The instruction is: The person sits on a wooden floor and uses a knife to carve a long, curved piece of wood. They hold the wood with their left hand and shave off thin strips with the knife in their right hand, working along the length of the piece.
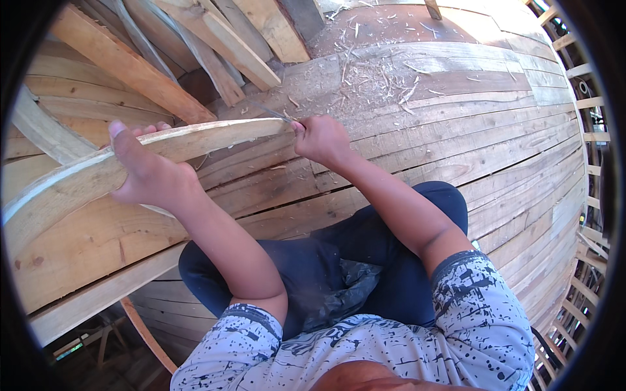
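Note:
A long, curved wooden plank [215, 142] stands on edge, running from the left rim toward the middle. My left hand [153, 173] is closed round it, thumb raised over the near side and fingertips showing beyond the top edge. At the plank's right tip, my right hand [323, 140] is closed in a fist. From that fist a thin, dark blade [266, 110], which looks like a knife's, points up and left past the tip. The fist hides its handle.
Wood shavings [385, 81] lie scattered over the plank floor [417, 146] beyond my hands. Several loose boards [140, 62] lean at the upper left. My crossed legs [293, 267] are close below my forearms. An opening with beams [98, 348] shows at the lower left.

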`<state>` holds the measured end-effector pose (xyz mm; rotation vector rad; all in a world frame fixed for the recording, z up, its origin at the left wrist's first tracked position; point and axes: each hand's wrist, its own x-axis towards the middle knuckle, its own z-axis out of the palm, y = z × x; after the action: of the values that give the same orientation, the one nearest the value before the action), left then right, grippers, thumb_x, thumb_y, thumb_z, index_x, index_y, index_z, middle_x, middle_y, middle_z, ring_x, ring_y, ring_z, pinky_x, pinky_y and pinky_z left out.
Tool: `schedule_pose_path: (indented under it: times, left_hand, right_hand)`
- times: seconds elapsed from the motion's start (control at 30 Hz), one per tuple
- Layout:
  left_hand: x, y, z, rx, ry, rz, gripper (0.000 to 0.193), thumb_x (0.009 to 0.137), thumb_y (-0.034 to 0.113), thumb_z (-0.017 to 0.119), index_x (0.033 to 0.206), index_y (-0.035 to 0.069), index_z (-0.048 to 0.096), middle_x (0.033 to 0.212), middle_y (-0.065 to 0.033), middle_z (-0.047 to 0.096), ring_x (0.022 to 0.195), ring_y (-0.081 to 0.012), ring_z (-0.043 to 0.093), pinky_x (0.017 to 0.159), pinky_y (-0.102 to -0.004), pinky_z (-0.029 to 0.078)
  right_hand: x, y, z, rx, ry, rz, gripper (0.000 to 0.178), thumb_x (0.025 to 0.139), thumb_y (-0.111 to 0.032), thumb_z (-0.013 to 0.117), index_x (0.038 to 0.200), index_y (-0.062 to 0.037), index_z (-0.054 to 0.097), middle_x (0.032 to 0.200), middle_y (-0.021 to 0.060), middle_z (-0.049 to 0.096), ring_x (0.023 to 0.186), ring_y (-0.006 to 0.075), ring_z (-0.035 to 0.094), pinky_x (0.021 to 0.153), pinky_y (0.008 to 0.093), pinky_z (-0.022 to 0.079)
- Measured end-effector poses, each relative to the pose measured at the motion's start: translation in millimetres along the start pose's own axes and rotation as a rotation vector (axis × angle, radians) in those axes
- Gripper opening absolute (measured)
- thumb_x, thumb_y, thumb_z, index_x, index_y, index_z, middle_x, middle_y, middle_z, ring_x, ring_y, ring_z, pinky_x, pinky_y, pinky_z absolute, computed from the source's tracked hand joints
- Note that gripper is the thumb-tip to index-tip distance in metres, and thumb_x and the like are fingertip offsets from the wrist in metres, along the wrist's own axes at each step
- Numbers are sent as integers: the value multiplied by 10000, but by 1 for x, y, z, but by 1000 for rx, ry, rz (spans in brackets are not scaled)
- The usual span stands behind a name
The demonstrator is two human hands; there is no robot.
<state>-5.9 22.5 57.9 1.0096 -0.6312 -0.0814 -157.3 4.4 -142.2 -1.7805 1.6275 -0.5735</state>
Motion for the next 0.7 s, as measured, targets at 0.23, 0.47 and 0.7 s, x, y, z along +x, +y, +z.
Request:
schedule_pose_path:
  times: [0.23, 0.47, 0.7]
  left_hand:
    - [5, 0, -4, 15, 6, -47, 261, 823, 83, 715, 920, -75, 531, 757, -119, 558, 649, -197, 567, 549, -349, 542]
    - [-3, 8, 3, 21, -51, -54, 287, 803, 36, 709, 958, -96, 508, 765, -142, 577, 581, -198, 565, 520, -341, 550]
    - [9, -1, -6, -6, -83, -10, 352, 810, 52, 713, 1015, -73, 456, 771, -132, 572, 575, -187, 554, 511, -343, 544]
  right_hand:
    - [3, 10, 14, -95, 122, -111, 315, 936, -345, 540, 820, -99, 700, 656, 189, 649, 634, 416, 647, 597, 503, 522]
    - [7, 28, 25, -100, 210, -219, 349, 948, -387, 514, 823, -90, 647, 703, 210, 660, 635, 418, 655, 588, 503, 525]
    - [31, 39, 1, 800, -722, 124, 369, 999, -371, 464, 806, -64, 537, 621, 100, 528, 528, 217, 535, 493, 365, 429]
